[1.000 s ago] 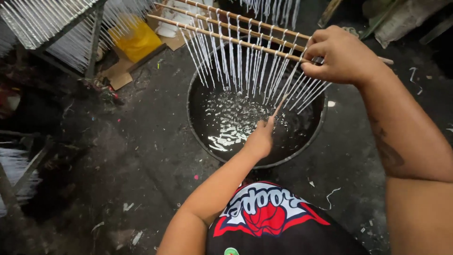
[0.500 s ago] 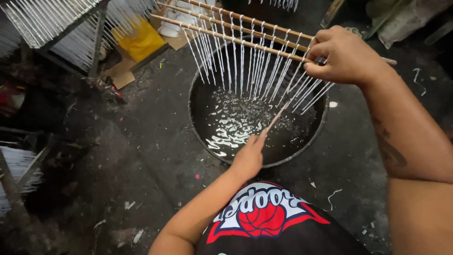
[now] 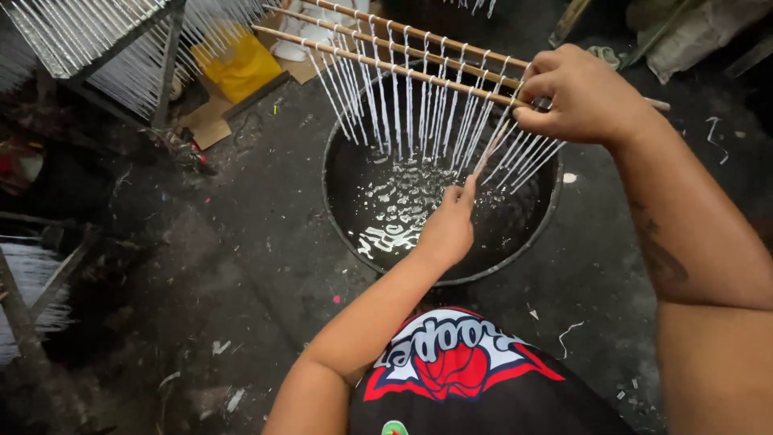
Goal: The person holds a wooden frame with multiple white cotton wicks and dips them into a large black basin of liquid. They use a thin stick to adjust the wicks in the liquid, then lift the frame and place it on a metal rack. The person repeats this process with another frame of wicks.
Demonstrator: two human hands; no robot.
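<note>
I see the right hand (image 3: 581, 95) clamped round the near ends of the wooden rods (image 3: 386, 60), fingers curled tight, holding them level above the black pan (image 3: 346, 234). Thin white candles (image 3: 411, 121) hang in rows from the rods, tips just over the rippled liquid. Left hand (image 3: 449, 225) is below the rods, fingers pressed together, fingertips pinching one of the hanging candles at its lower end. More white candles on a rack (image 3: 97, 40) sit far left, yellow bag (image 3: 241, 64) beside it.
</note>
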